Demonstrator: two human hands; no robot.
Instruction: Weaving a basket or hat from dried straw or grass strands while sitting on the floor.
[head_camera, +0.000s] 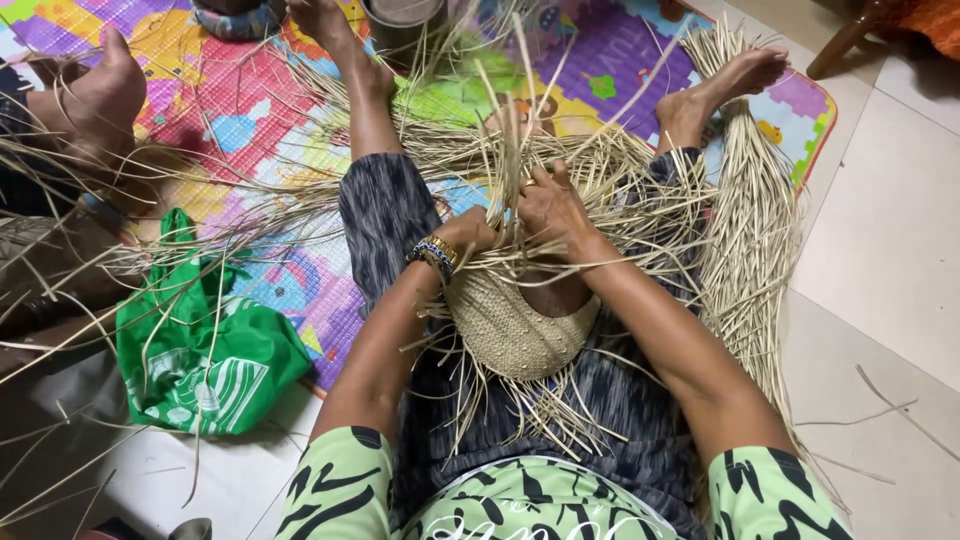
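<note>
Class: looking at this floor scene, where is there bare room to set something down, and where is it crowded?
Bare: the pale floor tiles right of the straw bundle, and floor below the green bag. Crowded: the lap, where both hands work the woven piece, and the strand-strewn mat.

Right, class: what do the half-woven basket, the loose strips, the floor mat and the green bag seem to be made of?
Basket: dried plant fibre, perhaps straw or palm leaf; matt tan, tight weave.
Strips: same pale fibre, flat, stiff and dry.
Mat: probably foam or vinyl; smooth, brightly printed.
Bag: thin plastic by its look; slightly glossy, crumpled.
</note>
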